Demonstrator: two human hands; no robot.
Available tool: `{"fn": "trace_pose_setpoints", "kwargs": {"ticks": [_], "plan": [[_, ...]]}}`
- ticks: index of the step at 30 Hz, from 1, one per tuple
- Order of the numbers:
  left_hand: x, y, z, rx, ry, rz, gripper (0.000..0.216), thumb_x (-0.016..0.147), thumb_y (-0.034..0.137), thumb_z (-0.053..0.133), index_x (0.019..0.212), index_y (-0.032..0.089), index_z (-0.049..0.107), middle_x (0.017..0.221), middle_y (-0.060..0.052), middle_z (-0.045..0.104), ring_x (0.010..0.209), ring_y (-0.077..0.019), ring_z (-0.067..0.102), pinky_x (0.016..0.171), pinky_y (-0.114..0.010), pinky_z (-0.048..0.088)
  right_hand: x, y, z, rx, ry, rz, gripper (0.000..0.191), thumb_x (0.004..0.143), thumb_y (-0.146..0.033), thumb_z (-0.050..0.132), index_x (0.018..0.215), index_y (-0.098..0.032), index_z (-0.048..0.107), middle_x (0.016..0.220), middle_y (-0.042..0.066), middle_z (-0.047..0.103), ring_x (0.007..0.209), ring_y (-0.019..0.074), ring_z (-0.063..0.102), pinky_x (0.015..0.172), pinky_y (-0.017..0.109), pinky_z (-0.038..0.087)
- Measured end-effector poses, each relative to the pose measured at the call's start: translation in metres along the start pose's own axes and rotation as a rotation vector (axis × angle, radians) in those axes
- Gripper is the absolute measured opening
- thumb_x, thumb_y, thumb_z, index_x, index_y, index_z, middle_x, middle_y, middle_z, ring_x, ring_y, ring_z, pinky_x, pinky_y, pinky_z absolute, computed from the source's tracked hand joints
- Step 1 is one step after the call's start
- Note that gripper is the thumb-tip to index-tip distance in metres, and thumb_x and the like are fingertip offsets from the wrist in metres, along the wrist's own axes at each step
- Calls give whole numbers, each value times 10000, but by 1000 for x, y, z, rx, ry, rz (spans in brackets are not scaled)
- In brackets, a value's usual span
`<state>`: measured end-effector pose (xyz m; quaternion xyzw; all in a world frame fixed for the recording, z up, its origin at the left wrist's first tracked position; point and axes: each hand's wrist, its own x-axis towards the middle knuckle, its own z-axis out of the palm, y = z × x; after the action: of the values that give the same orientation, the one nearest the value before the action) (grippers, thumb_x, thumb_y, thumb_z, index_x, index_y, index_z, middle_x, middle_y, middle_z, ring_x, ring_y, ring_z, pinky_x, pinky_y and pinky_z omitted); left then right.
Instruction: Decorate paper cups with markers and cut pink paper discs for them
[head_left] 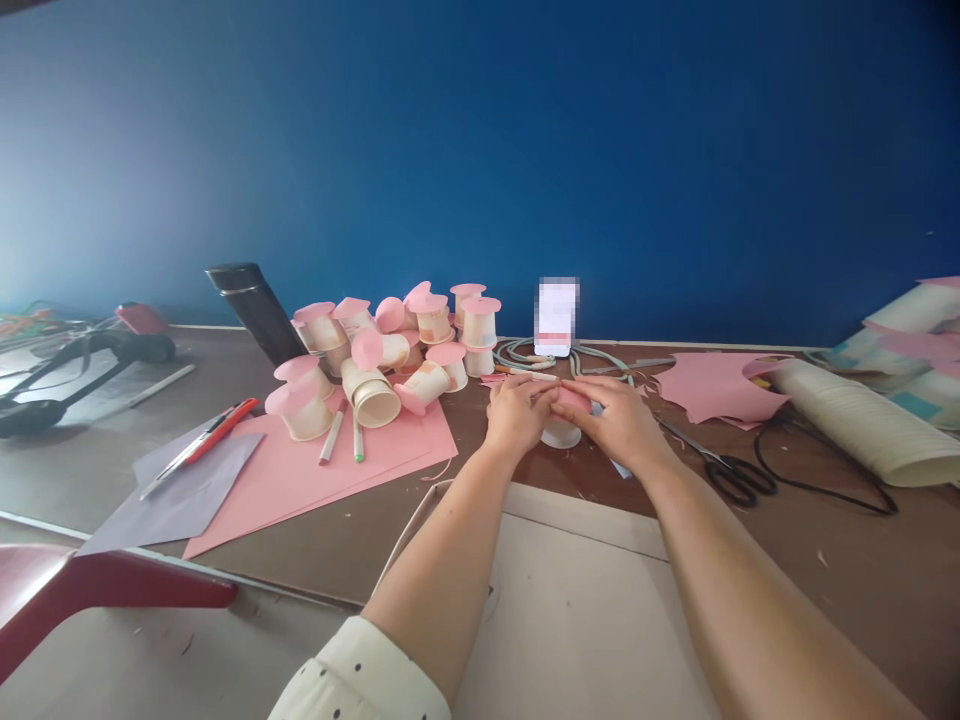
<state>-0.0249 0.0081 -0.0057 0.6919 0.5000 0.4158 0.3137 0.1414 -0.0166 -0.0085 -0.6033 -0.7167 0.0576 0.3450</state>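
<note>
An upside-down white paper cup point(561, 436) stands on the table between my two hands, with a pink paper disc point(573, 398) on its top. My left hand point(517, 414) is closed against the left side of the cup and disc. From the right, my right hand point(616, 420) curls over the disc, thumb and fingers pressing on it. Parts of the cup and disc are hidden by my fingers. Behind the hands lie a white marker point(534, 376) and a coiled grey cable point(514, 352).
Left are several paper cups point(480, 325) topped with pink shapes, pink sheets point(322, 485), a red cutter point(221, 432) and a black flask point(259, 315). Right are scissors point(731, 475), cut pink paper point(720, 385) and stacked cups point(862, 420). A phone point(556, 318) leans on the wall.
</note>
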Motion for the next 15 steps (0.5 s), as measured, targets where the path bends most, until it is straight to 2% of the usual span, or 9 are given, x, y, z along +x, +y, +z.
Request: {"fn": "trace_pose_setpoints", "kwargs": {"ticks": [5, 15], "plan": [[2, -2, -1, -69, -40, 82, 268, 847, 320, 578, 1042, 262, 752, 1144, -38, 708, 1149, -224, 583, 1043, -357, 403, 0, 0, 0, 0, -7, -8, 628, 767, -696, 582, 1202, -255, 683, 1282, 93, 618, 1198, 341, 538, 982, 492, 451], [2, -3, -1, -254, -103, -83, 332, 826, 355, 614, 1104, 213, 729, 1173, -69, 701, 1105, -208, 626, 982, -309, 452, 0, -2, 0, 8, -8, -16, 567, 797, -641, 584, 1199, -253, 682, 1269, 94, 624, 1185, 332, 546, 988, 488, 447]]}}
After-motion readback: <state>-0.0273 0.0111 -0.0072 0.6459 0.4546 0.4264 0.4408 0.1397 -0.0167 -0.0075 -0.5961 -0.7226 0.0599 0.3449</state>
